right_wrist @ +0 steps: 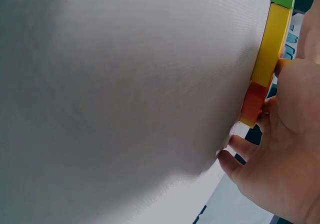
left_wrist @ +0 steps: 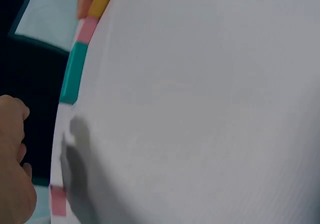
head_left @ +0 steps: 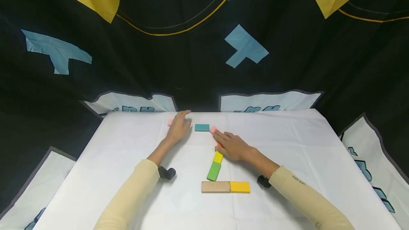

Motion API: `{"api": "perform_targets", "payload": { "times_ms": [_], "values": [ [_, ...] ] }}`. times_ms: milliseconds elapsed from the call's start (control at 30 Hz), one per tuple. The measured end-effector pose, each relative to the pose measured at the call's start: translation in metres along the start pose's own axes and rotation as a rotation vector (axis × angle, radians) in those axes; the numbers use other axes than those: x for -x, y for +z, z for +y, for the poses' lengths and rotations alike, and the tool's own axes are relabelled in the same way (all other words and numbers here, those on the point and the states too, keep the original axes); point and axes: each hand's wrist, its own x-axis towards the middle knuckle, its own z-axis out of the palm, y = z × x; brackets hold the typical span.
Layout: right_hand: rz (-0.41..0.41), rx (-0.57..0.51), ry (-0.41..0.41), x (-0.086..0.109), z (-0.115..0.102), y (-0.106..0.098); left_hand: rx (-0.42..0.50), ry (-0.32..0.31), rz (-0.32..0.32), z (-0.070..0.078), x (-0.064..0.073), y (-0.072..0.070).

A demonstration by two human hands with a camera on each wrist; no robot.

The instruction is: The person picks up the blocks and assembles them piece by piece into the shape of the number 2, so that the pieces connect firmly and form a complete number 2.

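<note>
My right hand lies over a slanting row of blocks with its fingers stretched along it, touching the blocks. Part of an orange-red block shows beside the fingers, between a yellow block and an orange-yellow block. A pink block sits by the fingertips, and a green block forms the near end. Just left of the pink block lies a teal block. Above the table's far side, my left hand hovers with loosely bent fingers, holding nothing. It partly hides another pink block.
Nearer the front, a plain wooden block and a golden-yellow block lie end to end. All the blocks are on a white-covered table. Its far edge meets a dark curtain with yellow and blue shapes.
</note>
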Motion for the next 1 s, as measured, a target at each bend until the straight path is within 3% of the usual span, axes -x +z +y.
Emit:
{"api": "perform_targets", "payload": {
  "times_ms": [200, 400, 700, 1000],
  "values": [
    [-0.002, 0.003, 0.002, -0.002, 0.001, -0.003, -0.043, -0.091, 0.057, -0.011, -0.005, -0.022],
    [0.003, -0.010, -0.002, -0.002, 0.001, -0.001, -0.054, -0.164, 0.062, -0.029, -0.001, -0.031],
    [-0.016, 0.028, 0.010, 0.000, 0.001, 0.001, -0.074, -0.256, -0.038, -0.046, 0.008, -0.031],
    [-0.017, 0.034, 0.015, -0.002, 0.003, 0.001, -0.079, -0.241, -0.158, -0.047, 0.005, -0.043]
  ]
}}
